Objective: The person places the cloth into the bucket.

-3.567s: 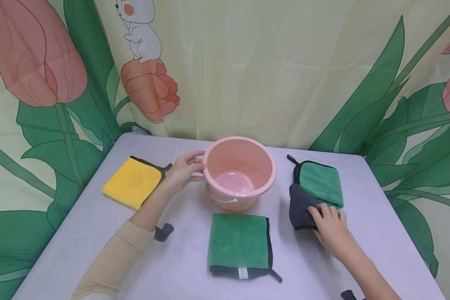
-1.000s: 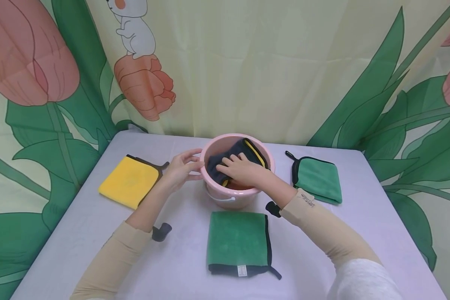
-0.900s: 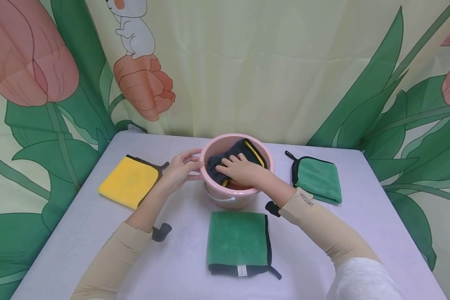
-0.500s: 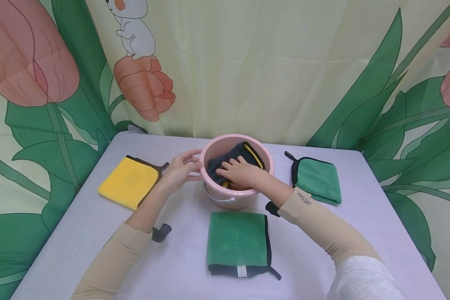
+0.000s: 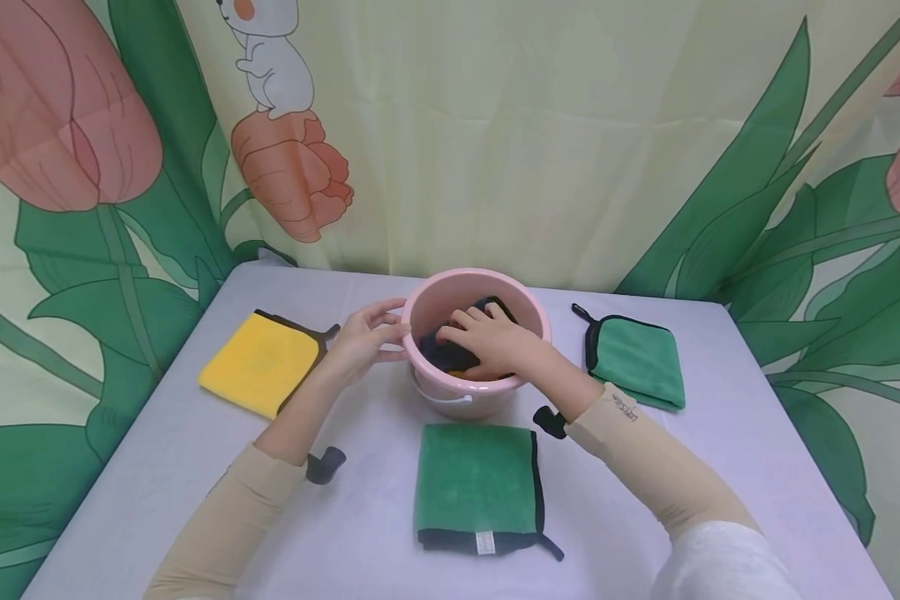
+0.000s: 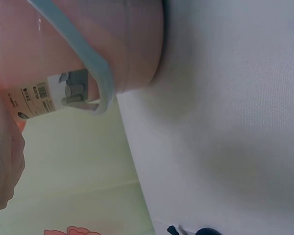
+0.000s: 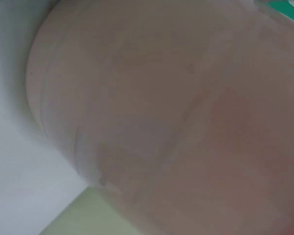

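A pink bucket (image 5: 474,398) stands at the middle of the table. Along its left outer side, under the rim, my left hand (image 5: 362,340) rests with its fingertips. In the left wrist view, that hand (image 6: 5,156) appears beside the bucket's printed label (image 6: 32,100). My right hand (image 5: 495,340) reaches into the bucket, its fingers spread and slightly bent over a dark grey towel (image 5: 442,352). Much of this towel is hidden by the hand and the bucket wall. The right wrist view holds mostly the bucket's outer wall (image 7: 152,107), with the fingers out of sight.
A folded green towel (image 5: 478,479) lies in front of the bucket. To the right is another green towel (image 5: 639,358) with a black loop. A folded yellow towel (image 5: 262,362) lies left, near the left forearm. A printed curtain (image 5: 487,150) hangs behind the table.
My right hand carried the dark grey towel from atop the right green towel into the bucket. In the last half second, the towel sits lower and the fingers lift slightly. The left hand stays put.
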The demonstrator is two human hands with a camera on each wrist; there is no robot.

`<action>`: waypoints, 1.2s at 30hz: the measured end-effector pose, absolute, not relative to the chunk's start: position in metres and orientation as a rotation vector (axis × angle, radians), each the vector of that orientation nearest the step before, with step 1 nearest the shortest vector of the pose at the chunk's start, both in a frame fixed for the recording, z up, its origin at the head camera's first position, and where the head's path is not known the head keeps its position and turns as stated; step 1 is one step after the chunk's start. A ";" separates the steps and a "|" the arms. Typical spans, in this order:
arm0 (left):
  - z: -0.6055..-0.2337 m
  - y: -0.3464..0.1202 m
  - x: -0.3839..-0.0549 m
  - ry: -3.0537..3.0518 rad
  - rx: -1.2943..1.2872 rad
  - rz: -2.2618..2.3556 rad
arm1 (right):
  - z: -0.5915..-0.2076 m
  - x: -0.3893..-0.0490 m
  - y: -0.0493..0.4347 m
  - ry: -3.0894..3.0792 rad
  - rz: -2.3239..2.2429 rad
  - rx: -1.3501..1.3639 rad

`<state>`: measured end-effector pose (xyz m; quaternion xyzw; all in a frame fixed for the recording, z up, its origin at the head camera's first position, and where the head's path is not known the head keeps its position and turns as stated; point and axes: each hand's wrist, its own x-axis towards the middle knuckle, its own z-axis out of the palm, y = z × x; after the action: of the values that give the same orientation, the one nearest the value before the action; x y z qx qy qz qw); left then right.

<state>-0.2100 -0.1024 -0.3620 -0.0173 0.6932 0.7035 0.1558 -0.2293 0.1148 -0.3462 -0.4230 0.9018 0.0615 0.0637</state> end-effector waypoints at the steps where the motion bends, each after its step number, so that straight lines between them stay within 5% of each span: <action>1: -0.362 -0.102 -0.210 1.984 -0.053 2.018 | -0.344 -0.228 0.118 2.744 0.153 -1.287; 7: -0.363 -0.100 -0.210 1.977 -0.064 2.024 | -0.330 -0.224 0.151 2.957 -0.124 -1.306; 14: -0.362 -0.101 -0.209 1.977 -0.083 2.023 | -0.324 -0.219 0.202 3.244 -0.383 -0.878; 25: -0.362 -0.103 -0.207 1.976 -0.048 2.038 | -0.378 -0.213 0.285 3.302 -0.393 -0.196; 36: -0.362 -0.102 -0.209 2.000 -0.049 2.015 | -0.421 -0.206 0.323 3.118 -0.248 -0.062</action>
<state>-0.2088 -0.1024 -0.3619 -0.0171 0.6963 0.7017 0.1504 -0.2063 0.3227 -0.4206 -0.0199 0.9966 -0.0793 0.0067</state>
